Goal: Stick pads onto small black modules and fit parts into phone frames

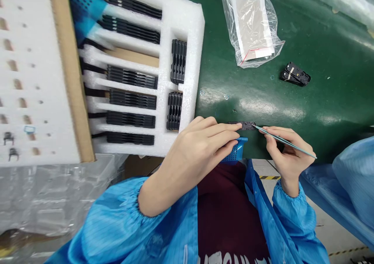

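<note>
Nearest, at the bottom of the view, blue antistatic sleeves (117, 217) gathered at both wrists, with a dark maroon shirt (224, 209) between them. Just ahead, at 12 o'clock from the chest, both hands close together but not touching: the left hand (198, 151) curled, its fingertips (233, 127) pinching one end of a small black plastic part (247, 126), a blue perforated piece (235, 151) tucked beneath those fingers; the right hand (288, 155) pinching slim tweezers (283, 140) in a pen grip, their tips touching the part's right end. Directly below the part, a green worktop (295, 112), any contact between the two impossible to tell. Best approach, judged from that grip: firm support from the left fingers, a shallow tweezer angle and small, light tip movements, for less risk of scratching or flicking so small a part. Farther out, at 10 o'clock from the hands, a white foam tray (187, 80) filled with rows of stacked black parts (131, 77); beyond it, at 9 o'clock, a perforated white foam sheet (35, 80). At 12 o'clock, a clear plastic bag (248, 22); at 2 o'clock, two black parts (295, 73) lying together on the worktop.
</note>
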Demonstrator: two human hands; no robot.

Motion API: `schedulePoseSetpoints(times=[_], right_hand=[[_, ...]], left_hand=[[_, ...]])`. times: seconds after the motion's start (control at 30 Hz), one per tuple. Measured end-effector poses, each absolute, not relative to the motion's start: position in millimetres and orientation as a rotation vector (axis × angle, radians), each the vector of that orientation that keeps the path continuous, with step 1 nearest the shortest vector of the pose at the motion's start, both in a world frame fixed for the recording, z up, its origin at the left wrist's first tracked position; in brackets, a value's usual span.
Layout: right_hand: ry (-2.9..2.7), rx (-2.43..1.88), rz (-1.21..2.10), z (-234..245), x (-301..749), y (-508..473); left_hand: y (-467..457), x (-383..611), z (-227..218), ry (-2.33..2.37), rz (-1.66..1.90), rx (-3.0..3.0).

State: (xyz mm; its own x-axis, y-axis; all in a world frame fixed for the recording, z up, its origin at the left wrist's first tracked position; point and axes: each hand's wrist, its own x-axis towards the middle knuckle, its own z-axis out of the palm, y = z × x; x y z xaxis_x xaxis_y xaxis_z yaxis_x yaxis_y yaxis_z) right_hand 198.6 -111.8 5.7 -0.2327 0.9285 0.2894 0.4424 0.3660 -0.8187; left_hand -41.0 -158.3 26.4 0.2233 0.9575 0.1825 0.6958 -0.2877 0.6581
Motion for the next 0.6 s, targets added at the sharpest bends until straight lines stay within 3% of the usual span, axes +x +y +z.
schedulePoseSetpoints(times=[0.2, 0.4, 0.6], right_hand=[[-1.906, -1.088, 0.651, 3.9, 198.6, -116.7], [-1.745, -1.175, 0.567, 41.1, 189.8, -112.2], [-2.324, -1.255, 0.641, 37.3, 175.7, -85.3]], left_hand=[[-158.6, -40.8, 23.5, 1.523, 0.783, 2.059], [-158.0, -42.0, 24.5, 1.513, 0.794, 2.060], [-164.8, -42.1, 22.7, 1.574, 0.818, 1.975]])
